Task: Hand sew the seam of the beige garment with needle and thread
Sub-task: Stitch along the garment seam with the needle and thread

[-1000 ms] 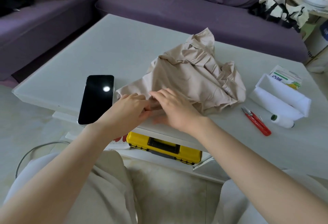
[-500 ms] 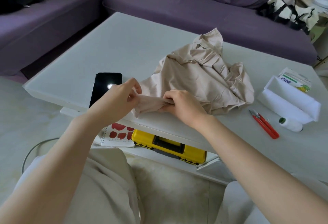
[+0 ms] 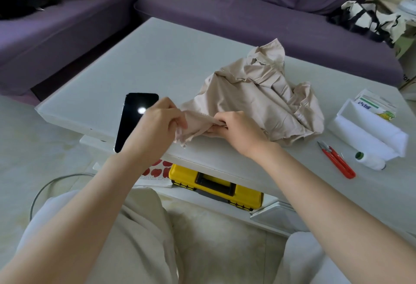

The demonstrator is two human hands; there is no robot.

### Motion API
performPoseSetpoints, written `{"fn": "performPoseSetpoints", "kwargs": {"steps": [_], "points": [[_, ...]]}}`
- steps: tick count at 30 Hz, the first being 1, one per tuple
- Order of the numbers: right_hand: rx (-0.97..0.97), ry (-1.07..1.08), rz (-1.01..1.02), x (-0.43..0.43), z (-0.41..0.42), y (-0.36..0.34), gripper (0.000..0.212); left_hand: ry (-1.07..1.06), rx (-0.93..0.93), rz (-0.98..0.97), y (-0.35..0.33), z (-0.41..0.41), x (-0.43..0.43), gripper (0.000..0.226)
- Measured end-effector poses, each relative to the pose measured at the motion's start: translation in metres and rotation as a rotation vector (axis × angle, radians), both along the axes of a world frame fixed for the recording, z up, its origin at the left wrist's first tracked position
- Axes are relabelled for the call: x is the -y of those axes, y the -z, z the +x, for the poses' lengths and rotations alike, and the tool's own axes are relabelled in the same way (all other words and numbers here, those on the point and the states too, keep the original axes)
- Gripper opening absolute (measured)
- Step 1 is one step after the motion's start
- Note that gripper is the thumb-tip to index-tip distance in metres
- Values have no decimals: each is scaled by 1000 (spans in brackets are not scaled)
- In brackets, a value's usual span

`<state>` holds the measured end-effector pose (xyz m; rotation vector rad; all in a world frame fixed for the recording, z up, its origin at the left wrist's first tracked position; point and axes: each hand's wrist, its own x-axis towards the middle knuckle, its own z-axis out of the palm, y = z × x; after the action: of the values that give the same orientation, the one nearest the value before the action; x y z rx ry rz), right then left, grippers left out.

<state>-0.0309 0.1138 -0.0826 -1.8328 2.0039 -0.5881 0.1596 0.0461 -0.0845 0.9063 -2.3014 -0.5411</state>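
Left hand (image 3: pixel 157 123) and right hand (image 3: pixel 236 130) each pinching beige garment (image 3: pixel 254 101) near edge, red thread snips (image 3: pixel 337 162) at garment's 4 o'clock

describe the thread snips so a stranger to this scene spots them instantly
Start at the pale table in front of the purple sofa and look at its right side, past the crumpled beige garment. The snips lie there, just left of the white thread spool; they are the only red thing on the tabletop.

Left hand (image 3: pixel 157 123) hides part of the phone (image 3: pixel 135 121) — the garment (image 3: pixel 258 99) buries fingertips of the right hand (image 3: pixel 238 130)
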Motion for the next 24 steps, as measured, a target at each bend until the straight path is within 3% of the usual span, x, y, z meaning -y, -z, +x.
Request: {"fn": "performPoseSetpoints", "kwargs": {"steps": [3, 8, 11, 14, 18, 21, 24], "points": [[-20, 1, -16, 0, -4, 1, 26, 40, 121, 75, 4, -5, -6, 8], [-47, 23, -41, 2, -9, -1, 16, 36, 363, 10, 10, -16, -16, 38], [-15, 23, -96, 4, -10, -6, 5, -7, 307, -77, 11, -20, -16, 21], [-119, -10, -146, 4, -11, -7, 26, -66, 206, -33, 8, -20, -11, 9], [-345, -163, -454, 4, -5, -4, 39, -40, 32, 42, 6, -16, -6, 9], [-469, -306, -610, 8, 6, -2, 30, -39, -37, 68, 5, -14, -4, 11], [-498, -315, -648, 14, 14, 1, 22, -13, -83, 60, 3, -12, -2, 16]]}}
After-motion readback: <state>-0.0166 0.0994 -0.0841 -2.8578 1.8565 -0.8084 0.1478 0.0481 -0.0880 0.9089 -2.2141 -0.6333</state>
